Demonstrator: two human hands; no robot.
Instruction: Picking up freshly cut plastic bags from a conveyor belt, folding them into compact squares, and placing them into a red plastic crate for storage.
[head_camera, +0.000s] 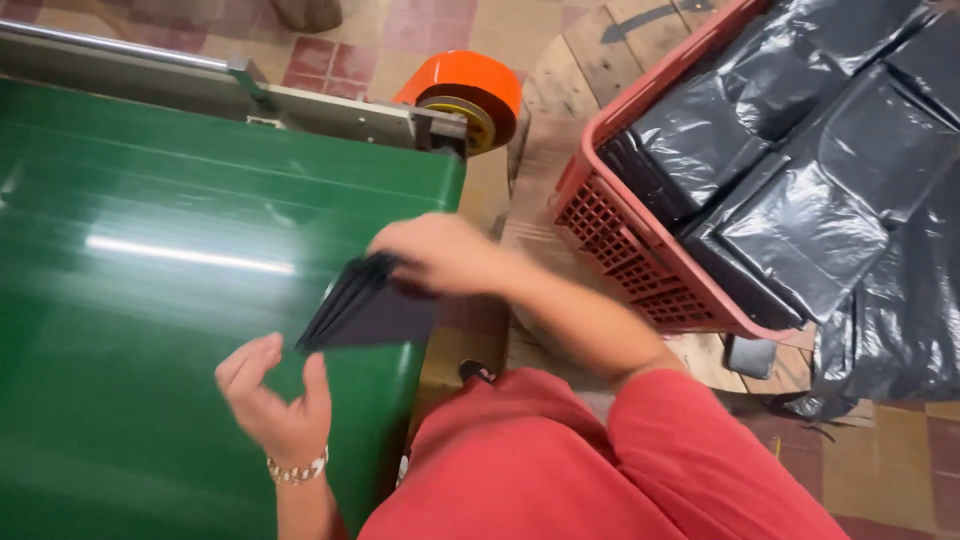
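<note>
Head view: I see right hand (440, 255) pinching a black folded stack (368, 305) over the green belt (150, 250), left hand (272, 395) spread beside it, nothing laid down yet, crate (620, 235) still full of bags (800, 160).

Bags (800, 220) in crate (610, 215), right of belt (150, 300)
</note>
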